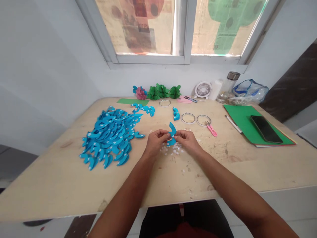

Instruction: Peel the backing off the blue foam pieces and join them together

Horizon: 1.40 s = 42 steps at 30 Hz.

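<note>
Between my two hands, above the middle of the table, is a curved blue paper cutout [172, 128]. My left hand [158, 138] pinches it from the left, my right hand [186, 139] from the right. Tiny white paper bits [177, 149] lie scattered under my fingers. To the left spreads a big pile of similar blue paper cutouts [109, 132], many with small white patches. Another blue cutout [176, 113] lies just beyond my hands, beside rolls of narrow tape [188, 114]. Pink-handled snips [211, 129] rest right of my right hand.
Along the wall stand green paper honeycomb shapes [162, 91], a pink and blue one [141, 92], a small white fan [203, 89] and a clear bottle [226, 86]. At right, a black phone [266, 129] lies on green sheets [240, 114] near a white pen [233, 124].
</note>
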Motion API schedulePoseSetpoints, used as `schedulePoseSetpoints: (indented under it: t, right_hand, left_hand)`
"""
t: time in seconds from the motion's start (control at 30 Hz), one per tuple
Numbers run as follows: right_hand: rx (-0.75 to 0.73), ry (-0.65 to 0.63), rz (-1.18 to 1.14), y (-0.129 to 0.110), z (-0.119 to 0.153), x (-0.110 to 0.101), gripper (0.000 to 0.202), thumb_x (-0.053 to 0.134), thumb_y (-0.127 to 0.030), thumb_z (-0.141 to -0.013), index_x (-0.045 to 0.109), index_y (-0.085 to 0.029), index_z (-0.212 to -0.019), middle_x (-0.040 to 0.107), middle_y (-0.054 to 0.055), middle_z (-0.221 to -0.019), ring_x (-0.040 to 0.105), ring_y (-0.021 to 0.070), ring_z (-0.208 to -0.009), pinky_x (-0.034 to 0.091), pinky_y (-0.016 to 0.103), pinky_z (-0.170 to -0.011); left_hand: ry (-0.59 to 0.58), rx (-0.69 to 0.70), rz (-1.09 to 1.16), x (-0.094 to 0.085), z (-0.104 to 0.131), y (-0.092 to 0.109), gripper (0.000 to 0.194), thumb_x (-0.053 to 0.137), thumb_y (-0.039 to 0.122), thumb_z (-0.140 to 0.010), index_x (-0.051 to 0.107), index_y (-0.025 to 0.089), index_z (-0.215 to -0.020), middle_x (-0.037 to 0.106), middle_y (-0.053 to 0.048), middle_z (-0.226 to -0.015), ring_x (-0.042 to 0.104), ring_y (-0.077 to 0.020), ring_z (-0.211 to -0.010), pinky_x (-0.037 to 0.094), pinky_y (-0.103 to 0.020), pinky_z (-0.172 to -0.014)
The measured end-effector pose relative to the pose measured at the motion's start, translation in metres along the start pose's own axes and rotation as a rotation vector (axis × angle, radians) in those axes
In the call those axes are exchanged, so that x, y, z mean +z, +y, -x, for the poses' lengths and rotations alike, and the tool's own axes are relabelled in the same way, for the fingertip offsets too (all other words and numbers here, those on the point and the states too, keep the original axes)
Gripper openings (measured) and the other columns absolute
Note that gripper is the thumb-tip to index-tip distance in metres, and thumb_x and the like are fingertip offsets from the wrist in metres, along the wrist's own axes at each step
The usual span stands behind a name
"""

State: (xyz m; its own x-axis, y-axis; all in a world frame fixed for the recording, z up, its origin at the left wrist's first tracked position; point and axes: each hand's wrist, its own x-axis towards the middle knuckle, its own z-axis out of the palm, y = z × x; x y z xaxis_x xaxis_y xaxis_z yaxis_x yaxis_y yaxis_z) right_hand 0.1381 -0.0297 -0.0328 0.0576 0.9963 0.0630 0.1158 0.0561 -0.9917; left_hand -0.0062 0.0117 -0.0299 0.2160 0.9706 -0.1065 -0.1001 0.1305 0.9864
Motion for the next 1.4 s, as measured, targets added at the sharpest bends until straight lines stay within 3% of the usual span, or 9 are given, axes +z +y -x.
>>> schedulePoseSetpoints:
  t: [0.33,0.63,0.97,1.2,1.3,1.4]
  right_hand:
    - [0.026,-0.003,0.009,0.000,0.001,0.002,0.017,0.055,-0.023,-0.069,0.063,-0.014,-0.082,0.063,0.001,-0.068,0.052,0.0104,-0.055,0.037,0.022,-0.052]
    - [0.052,0.021,-0.057,0.008,-0.002,0.003,0.015,0.059,-0.028,-0.068,0.061,-0.015,-0.076,0.061,0.000,-0.064,0.051,0.0106,-0.053,0.037,0.022,-0.050]
    - [0.047,0.003,-0.135,0.008,0.000,0.004,0.026,0.063,-0.041,-0.069,0.063,-0.016,-0.077,0.063,0.002,-0.063,0.058,0.0145,-0.060,0.043,0.025,-0.056]
    - [0.048,0.015,-0.140,0.010,-0.002,0.005,0.026,0.062,-0.040,-0.069,0.062,-0.015,-0.076,0.063,0.002,-0.062,0.057,0.0138,-0.058,0.043,0.024,-0.054]
    - [0.061,0.033,-0.121,0.009,-0.002,0.004,0.026,0.062,-0.040,-0.068,0.062,-0.014,-0.074,0.062,0.002,-0.060,0.054,0.0120,-0.052,0.040,0.023,-0.049]
    - [0.071,0.066,-0.097,0.009,-0.003,0.004,0.025,0.062,-0.039,-0.067,0.061,-0.014,-0.071,0.060,0.001,-0.057,0.048,0.0096,-0.047,0.035,0.021,-0.045]
  left_hand:
    - [0.060,0.005,0.032,0.005,0.005,0.006,0.020,0.072,0.026,-0.052,0.066,0.012,-0.066,0.066,-0.002,-0.058,0.059,-0.0137,-0.057,0.046,-0.025,-0.058]
    - [0.033,0.010,0.053,0.004,0.003,0.001,0.020,0.073,0.025,-0.053,0.066,0.013,-0.067,0.065,-0.002,-0.059,0.058,-0.0126,-0.057,0.045,-0.024,-0.058]
    - [0.041,0.007,0.116,0.009,0.005,0.002,0.022,0.072,0.028,-0.054,0.065,0.012,-0.068,0.065,-0.003,-0.062,0.058,-0.0134,-0.060,0.046,-0.027,-0.062]
    - [0.026,0.005,0.102,0.009,0.006,0.000,0.023,0.070,0.029,-0.057,0.064,0.012,-0.072,0.065,-0.002,-0.064,0.058,-0.0133,-0.061,0.046,-0.026,-0.062]
    - [0.089,0.110,-0.031,0.009,0.008,0.002,0.025,0.068,0.030,-0.060,0.063,0.014,-0.078,0.065,-0.003,-0.068,0.059,-0.0149,-0.064,0.047,-0.027,-0.061]
    - [0.198,0.372,-0.313,0.009,0.012,0.006,0.017,0.063,0.029,-0.066,0.063,0.017,-0.078,0.065,-0.003,-0.075,0.059,-0.0158,-0.071,0.047,-0.027,-0.065]
